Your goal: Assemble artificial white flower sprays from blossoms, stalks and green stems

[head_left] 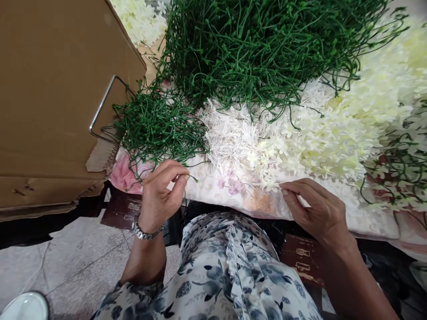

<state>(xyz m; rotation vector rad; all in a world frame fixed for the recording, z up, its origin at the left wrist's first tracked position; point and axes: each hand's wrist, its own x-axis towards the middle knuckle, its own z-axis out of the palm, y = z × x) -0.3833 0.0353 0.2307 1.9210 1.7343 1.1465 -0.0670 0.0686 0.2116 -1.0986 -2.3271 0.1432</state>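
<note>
here the left hand (160, 193) pinches a green stem (191, 177); right hand (315, 209) pinches a white flower (271, 184).

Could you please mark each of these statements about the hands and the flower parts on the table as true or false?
1. The left hand pinches a thin green stem. True.
2. The right hand holds a pair of scissors. False: it holds no tool; its fingertips sit at the edge of the cream flowers.
3. A wristwatch is on the left wrist. True.
4. The cardboard box stands to the right of the flowers. False: it is on the left, beside the green stems.
5. The white stamen pieces lie between green stems and cream flowers. True.
</note>
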